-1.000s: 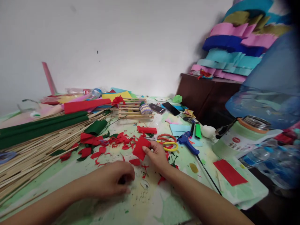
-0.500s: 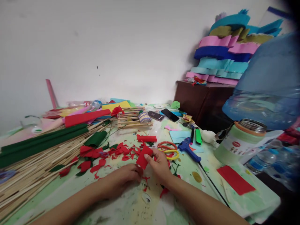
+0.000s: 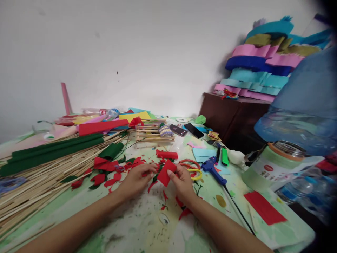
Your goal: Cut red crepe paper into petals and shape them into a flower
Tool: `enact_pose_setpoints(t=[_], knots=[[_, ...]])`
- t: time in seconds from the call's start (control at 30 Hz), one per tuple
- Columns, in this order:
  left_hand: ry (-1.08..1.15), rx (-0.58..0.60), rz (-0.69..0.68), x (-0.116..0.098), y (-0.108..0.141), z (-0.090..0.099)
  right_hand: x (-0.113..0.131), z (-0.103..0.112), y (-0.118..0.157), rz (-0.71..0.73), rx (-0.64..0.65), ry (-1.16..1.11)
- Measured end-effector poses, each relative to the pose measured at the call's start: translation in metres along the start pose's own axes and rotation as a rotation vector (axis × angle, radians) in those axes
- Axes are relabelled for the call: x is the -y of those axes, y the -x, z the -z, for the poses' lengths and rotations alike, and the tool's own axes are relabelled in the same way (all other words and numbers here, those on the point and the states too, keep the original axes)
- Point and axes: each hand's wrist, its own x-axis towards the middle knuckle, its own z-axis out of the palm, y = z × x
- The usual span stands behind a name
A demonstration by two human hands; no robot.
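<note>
A small red paper piece (image 3: 166, 173) is pinched between the thumb and fingers of my right hand (image 3: 183, 181). To its left my left hand (image 3: 138, 181) hovers over the table, its fingers bent toward the paper but apart from it; whether anything small is between them cannot be made out. Red scraps (image 3: 113, 180) lie beyond and left of my left hand. Behind the held paper lies a rolled red piece (image 3: 166, 154). Scissors with red and yellow handles (image 3: 196, 174) rest just beyond my right hand.
Thin wooden sticks (image 3: 60, 175) and green paper (image 3: 60, 149) cover the left side. A stick frame (image 3: 150, 133) and phones (image 3: 193, 130) stand or lie at the back. On the right are a blue glue gun (image 3: 214, 171), a jar (image 3: 271, 167) and a red strip (image 3: 264, 208).
My left hand has moved up and away from the red paper, its fingers less curled. My right hand still holds the paper, now turned somewhat. The view has shifted slightly.
</note>
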Motion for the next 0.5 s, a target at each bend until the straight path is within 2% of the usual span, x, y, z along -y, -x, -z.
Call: enact_pose_setpoints(t=[0.07, 0.13, 0.2, 0.3, 0.37, 0.5], knots=[[0.161, -0.04, 0.144, 0.0, 0.007, 0.002, 0.002, -0.003, 0.003, 0.023, 0.096, 0.001], [0.352, -0.006, 0.235, -0.001, 0.013, 0.0, 0.005, -0.007, 0.005, 0.04, 0.169, 0.033], [0.492, 0.049, 0.293, 0.001, 0.017, -0.003, 0.006, -0.011, 0.008, 0.032, 0.222, 0.079], [0.563, 0.079, 0.309, 0.005, 0.021, -0.008, 0.008, -0.014, 0.012, 0.001, 0.293, 0.121], [0.601, 0.099, 0.324, 0.006, 0.024, -0.011, 0.008, -0.014, 0.013, -0.007, 0.292, 0.155], [0.752, 0.086, 0.421, 0.005, 0.026, -0.015, 0.008, -0.011, 0.009, -0.013, 0.191, 0.221]])
